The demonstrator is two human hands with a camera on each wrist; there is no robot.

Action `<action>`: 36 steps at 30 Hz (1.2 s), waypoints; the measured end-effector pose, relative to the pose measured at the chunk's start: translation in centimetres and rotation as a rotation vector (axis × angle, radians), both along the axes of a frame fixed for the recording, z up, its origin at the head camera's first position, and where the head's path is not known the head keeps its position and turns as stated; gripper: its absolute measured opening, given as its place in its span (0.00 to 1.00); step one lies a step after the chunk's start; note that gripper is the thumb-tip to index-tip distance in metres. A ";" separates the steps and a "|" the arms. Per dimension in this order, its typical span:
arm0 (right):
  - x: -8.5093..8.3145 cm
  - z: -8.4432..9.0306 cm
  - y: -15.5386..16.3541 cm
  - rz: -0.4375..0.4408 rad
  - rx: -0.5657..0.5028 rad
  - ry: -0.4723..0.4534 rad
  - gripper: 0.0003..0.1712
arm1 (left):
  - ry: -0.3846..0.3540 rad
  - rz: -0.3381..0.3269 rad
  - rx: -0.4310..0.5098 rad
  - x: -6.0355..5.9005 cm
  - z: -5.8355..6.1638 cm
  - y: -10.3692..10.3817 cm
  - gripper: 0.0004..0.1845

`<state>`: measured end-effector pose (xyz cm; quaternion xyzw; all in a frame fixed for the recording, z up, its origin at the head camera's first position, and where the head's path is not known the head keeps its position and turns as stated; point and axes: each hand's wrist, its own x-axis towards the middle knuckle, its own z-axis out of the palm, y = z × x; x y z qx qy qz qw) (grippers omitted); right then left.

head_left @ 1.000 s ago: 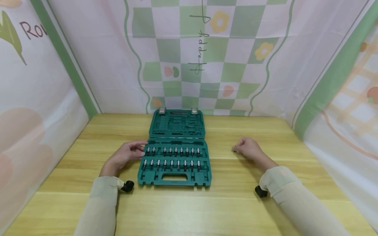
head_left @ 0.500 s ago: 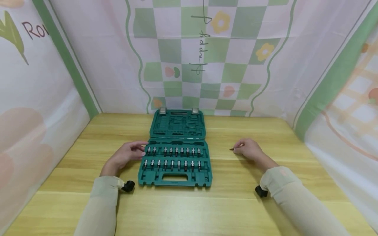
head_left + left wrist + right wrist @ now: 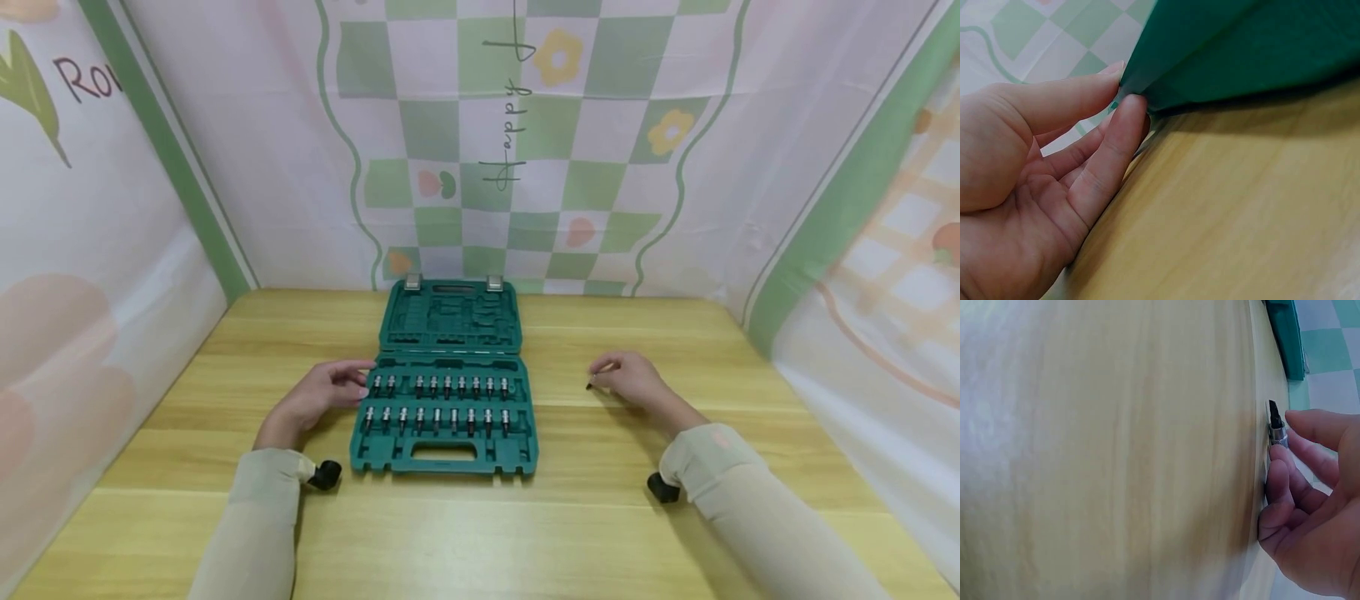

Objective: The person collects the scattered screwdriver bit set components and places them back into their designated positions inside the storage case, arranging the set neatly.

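Observation:
An open green tool case (image 3: 382,455) lies on the table, its lid (image 3: 406,315) folded back. Two rows of silver and dark bit sockets (image 3: 453,419) stand in its tray. My left hand (image 3: 318,392) rests against the case's left side, fingers fairly straight. Thumb and fingertips meet the case's edge in the left wrist view. To the right of the case, low over the table, my right hand (image 3: 632,381) pinches a single bit socket (image 3: 1278,434). The right wrist view shows its silver base near the fingertips and its dark tip sticking out past them.
The wooden table (image 3: 480,542) meets a patterned cloth backdrop (image 3: 525,125) at the back, with cloth on both sides too. Two metal latches (image 3: 413,282) sit on the lid's far edge. A dark camera (image 3: 326,474) is strapped to each wrist.
The bit socket turns in my right fingers: mostly hidden a second ago, then pointing left, now with its dark tip angled down. My left hand and the case stay in place.

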<state>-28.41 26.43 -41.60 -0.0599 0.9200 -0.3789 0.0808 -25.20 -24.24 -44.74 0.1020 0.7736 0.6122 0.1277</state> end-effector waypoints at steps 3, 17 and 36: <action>0.0 0.0 -0.1 -0.021 0.005 0.010 0.15 | -0.006 0.002 0.005 0.0 0.0 0.0 0.27; 0.1 0.0 -0.8 -0.100 0.148 0.032 0.19 | 0.004 -0.003 0.014 0.1 0.1 0.1 0.27; -0.6 -0.3 -2.6 -0.080 0.062 0.141 0.10 | -0.019 0.009 0.013 0.1 0.1 0.0 0.28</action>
